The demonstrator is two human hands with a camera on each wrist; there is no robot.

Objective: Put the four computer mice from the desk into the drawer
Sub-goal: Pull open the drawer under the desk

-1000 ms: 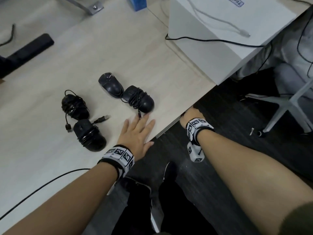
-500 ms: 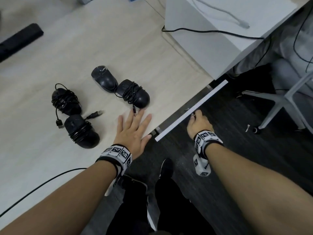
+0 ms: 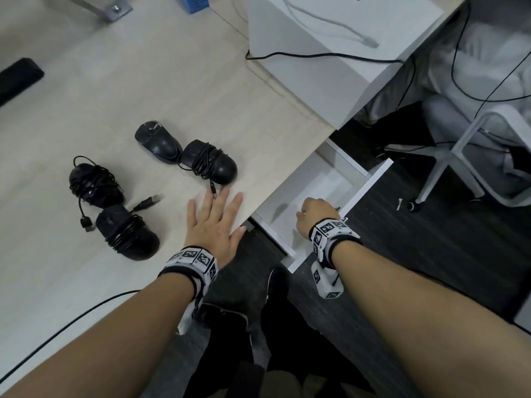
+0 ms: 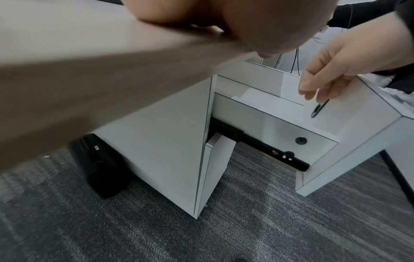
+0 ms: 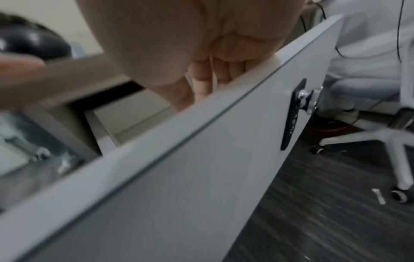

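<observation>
Four black computer mice lie on the light wooden desk point(image 3: 86, 282). A bare mouse point(image 3: 156, 142) touches a cable-wrapped mouse point(image 3: 212, 163). Further left lie two more wrapped ones, a far one point(image 3: 92, 182) and a near one point(image 3: 129, 234). My left hand point(image 3: 214, 222) rests flat on the desk near its edge, fingers straight, just short of the wrapped mouse's plug. The white drawer point(image 3: 321, 179) stands pulled out under the desk edge, and the part I see holds nothing. My right hand point(image 3: 314, 216) grips the top edge of the drawer front point(image 5: 201, 159), fingers point(image 5: 202, 79) curled inside.
A white box point(image 3: 330, 53) with a black cable point(image 3: 316, 56) sits at the desk's far right. A white office chair point(image 3: 474, 156) stands right of the drawer on dark carpet. A thin black cable point(image 3: 71, 320) crosses the desk's near left. A black unit point(image 4: 100, 164) stands under the desk.
My right hand has pulled the drawer out from under the desk toward me, from shut to well open. The left hand has stayed flat on the desk. The mice have not moved.
</observation>
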